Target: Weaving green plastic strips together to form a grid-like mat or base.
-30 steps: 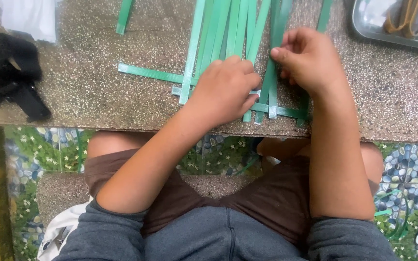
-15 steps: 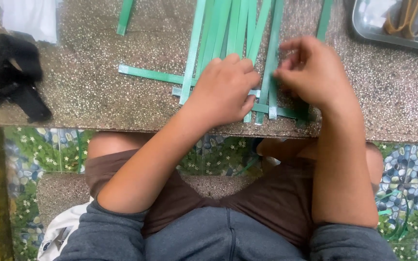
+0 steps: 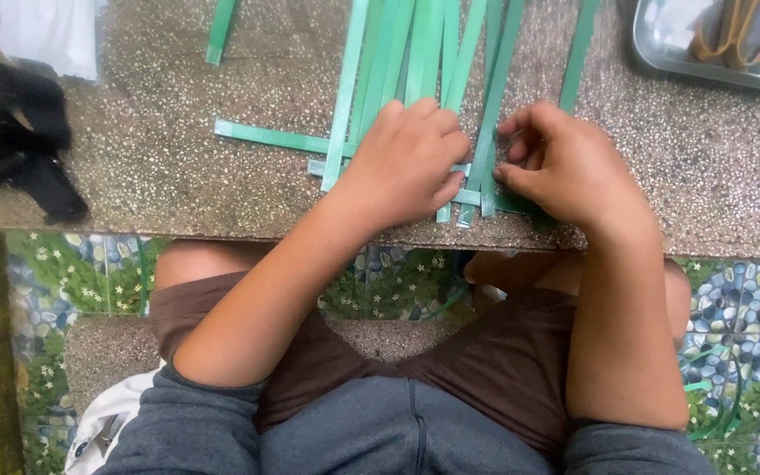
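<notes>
Several long green strips (image 3: 398, 62) lie side by side on a speckled stone tabletop (image 3: 178, 185), running away from me. A crosswise green strip (image 3: 261, 136) passes under them near the table's front edge. My left hand (image 3: 406, 163) rests flat on the strips where they cross, pressing them down. Just to its right, my right hand (image 3: 565, 167) pinches one upright strip (image 3: 490, 145) between thumb and fingers. The crossing itself is mostly hidden by both hands.
A metal tray (image 3: 661, 53) holding scissors sits at the back right. A black cloth-like object (image 3: 10, 132) lies at the left, with a white piece (image 3: 46, 31) behind it. One loose green strip (image 3: 222, 26) lies apart at the back. Patterned floor tiles show below the table edge.
My right hand has slid slightly left and down along the strips and closed its fingers on one strip. My left hand has stayed pressed in place.
</notes>
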